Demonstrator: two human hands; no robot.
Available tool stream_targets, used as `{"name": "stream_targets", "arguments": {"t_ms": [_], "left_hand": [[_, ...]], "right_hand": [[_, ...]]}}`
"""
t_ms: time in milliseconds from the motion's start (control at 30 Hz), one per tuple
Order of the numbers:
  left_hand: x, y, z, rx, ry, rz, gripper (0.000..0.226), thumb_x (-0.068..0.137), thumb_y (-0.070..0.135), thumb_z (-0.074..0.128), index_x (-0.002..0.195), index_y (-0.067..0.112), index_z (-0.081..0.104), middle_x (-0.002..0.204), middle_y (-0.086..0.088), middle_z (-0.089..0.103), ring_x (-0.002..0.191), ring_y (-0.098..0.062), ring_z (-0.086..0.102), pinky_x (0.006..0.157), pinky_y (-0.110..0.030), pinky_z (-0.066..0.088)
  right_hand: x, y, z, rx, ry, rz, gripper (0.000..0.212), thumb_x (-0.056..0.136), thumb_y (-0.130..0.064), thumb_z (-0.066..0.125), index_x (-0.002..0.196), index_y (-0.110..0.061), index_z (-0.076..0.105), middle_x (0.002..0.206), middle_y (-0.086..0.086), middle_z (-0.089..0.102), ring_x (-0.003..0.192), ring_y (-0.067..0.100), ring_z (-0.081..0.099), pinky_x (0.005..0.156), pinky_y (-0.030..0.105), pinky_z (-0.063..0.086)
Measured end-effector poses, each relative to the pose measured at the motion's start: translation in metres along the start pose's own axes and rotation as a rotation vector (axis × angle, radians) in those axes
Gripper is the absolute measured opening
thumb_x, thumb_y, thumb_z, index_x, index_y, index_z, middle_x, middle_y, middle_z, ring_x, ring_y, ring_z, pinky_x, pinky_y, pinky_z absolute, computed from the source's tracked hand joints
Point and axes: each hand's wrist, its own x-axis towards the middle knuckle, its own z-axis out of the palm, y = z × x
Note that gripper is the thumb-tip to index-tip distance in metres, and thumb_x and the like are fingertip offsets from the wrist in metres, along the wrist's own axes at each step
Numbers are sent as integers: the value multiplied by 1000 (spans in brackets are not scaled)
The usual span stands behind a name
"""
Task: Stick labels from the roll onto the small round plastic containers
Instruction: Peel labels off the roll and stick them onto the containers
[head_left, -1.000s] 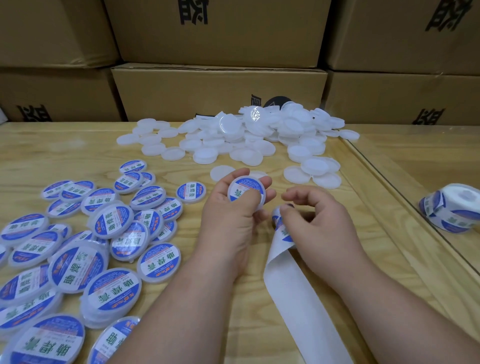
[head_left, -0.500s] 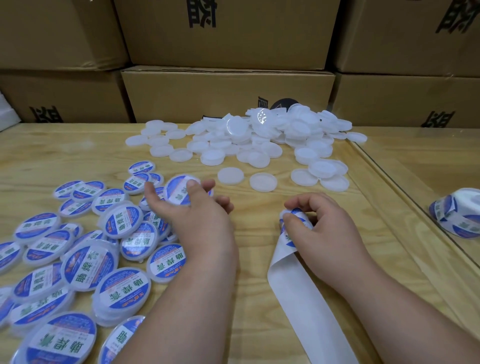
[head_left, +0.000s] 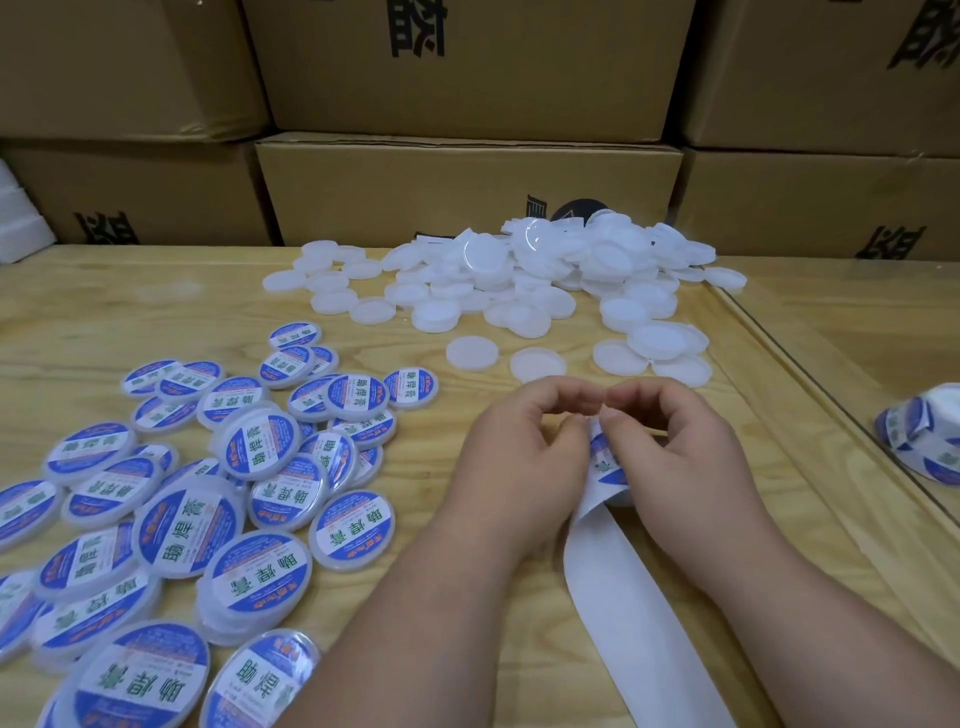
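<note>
**Q:** Since half a second ago, what has moved?

**A:** Left hand (head_left: 511, 457), then over the labelled containers (head_left: 187, 525) holding one, has crossed back empty to the label strip (head_left: 605, 460), fingertips meeting those of the right hand (head_left: 675, 457).

**Q:** How do the fingers lie?

**A:** Both hands curl inward; thumbs and forefingers pinch the strip's blue-printed top. White backing (head_left: 639, 623) trails toward the camera.

**Q:** And the containers?

**A:** Blank containers (head_left: 524, 275) are heaped at the wooden table's (head_left: 104, 317) far side before cardboard boxes (head_left: 467, 187); the label roll (head_left: 922, 436) sits far right.
</note>
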Motion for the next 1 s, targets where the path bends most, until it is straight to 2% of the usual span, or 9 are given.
{"name": "stream_targets", "arguments": {"t_ms": [133, 267, 367, 433, 500, 600, 733, 867, 1000], "left_hand": [[2, -7, -2, 376, 46, 112, 53, 87, 7, 48, 127, 40, 60, 125, 28, 54, 127, 1, 44, 104, -16, 35], [11, -7, 4, 451, 104, 79, 60, 87, 5, 46, 137, 36, 54, 136, 21, 53, 134, -4, 41, 111, -27, 36], [20, -7, 11, 696, 57, -19, 64, 92, 17, 48, 153, 28, 34, 157, 10, 39, 147, -13, 28, 117, -36, 27], [22, -9, 13, 800, -7, -66, 66, 96, 25, 46, 158, 22, 23, 166, 6, 23, 154, -16, 12, 119, -40, 20], [24, -11, 12, 872, -70, -81, 60, 98, 28, 42, 156, 24, 27, 169, 4, 14, 156, -18, 4, 119, -44, 18], [22, -8, 11, 899, -95, -68, 47, 99, 28, 40, 147, 30, 43, 166, 8, 20, 155, -19, 7, 118, -44, 17], [18, -9, 12, 799, 29, -5, 44, 94, 27, 50, 136, 35, 49, 137, 9, 47, 133, -18, 34, 106, -34, 26], [21, -10, 11, 728, 118, -49, 25, 94, 31, 58, 119, 32, 64, 118, 4, 57, 120, -22, 44, 103, -34, 36], [24, -10, 11, 703, 167, -57, 17, 96, 30, 58, 107, 29, 71, 114, 0, 59, 116, -25, 50, 100, -32, 37]], "right_hand": [[-1, 0, 1, -77, -22, -17, 18, 90, -18, 68, 96, -35, 65, 96, -21, 68, 85, 3, 68, 77, 28, 53], [-3, -2, 2, -184, -28, -39, 21, 89, -19, 66, 98, -36, 61, 105, -19, 64, 100, 5, 64, 84, 26, 51], [-7, -4, 2, -350, 6, -79, 18, 84, -33, 63, 99, -39, 55, 109, -23, 57, 109, 6, 56, 91, 28, 48], [-8, -5, 2, -503, 31, -77, 35, 74, -50, 53, 107, -37, 54, 110, -23, 52, 112, 8, 50, 94, 32, 46], [-8, -8, 0, -620, 35, -53, 52, 68, -55, 41, 115, -35, 54, 113, -19, 49, 113, 10, 44, 97, 36, 44], [-8, -12, -1, -667, 4, -9, 56, 68, -52, 39, 120, -34, 53, 115, -16, 46, 116, 14, 41, 99, 38, 41], [-10, -13, -1, -775, 19, 23, 68, 67, -58, 35, 128, -32, 48, 109, -10, 32, 107, 18, 37, 90, 36, 38], [-9, -9, -1, -704, -11, 0, 55, 76, -47, 55, 127, -30, 46, 109, -8, 33, 100, 19, 50, 86, 37, 47], [-4, -4, 0, -468, -44, -91, 51, 80, -34, 67, 127, -33, 47, 118, -11, 43, 100, 1, 53, 77, 12, 45]]}}
